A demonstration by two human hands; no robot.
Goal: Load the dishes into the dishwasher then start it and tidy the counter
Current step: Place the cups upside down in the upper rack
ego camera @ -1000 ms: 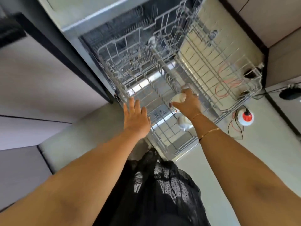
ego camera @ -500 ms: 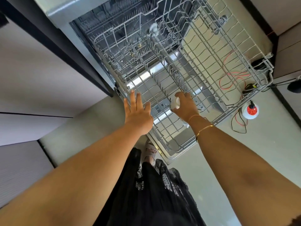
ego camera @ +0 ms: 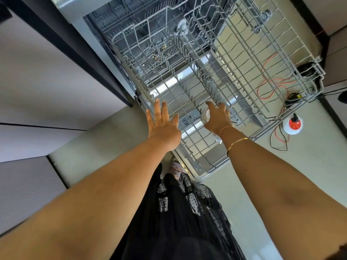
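1. Grey cabinet fronts (ego camera: 47,81) fill your left, above a pale floor (ego camera: 112,143).
2. Your left hand (ego camera: 163,126) is flat, fingers straight, at the left rim of the pulled-out dishwasher rack (ego camera: 244,53).
3. Your right hand (ego camera: 217,119) curls round a white cup (ego camera: 205,116) inside that rack.
4. A red-and-white cord reel (ego camera: 293,125) sits on the floor, far right.

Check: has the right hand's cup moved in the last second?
Yes. The cup came slightly down-frame, nearer the door vent.

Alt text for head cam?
A person's right hand grips a small white dish in a pulled-out dishwasher rack. The left hand, fingers straight, is at the rack's left edge; an orange cable lies on the floor beyond.
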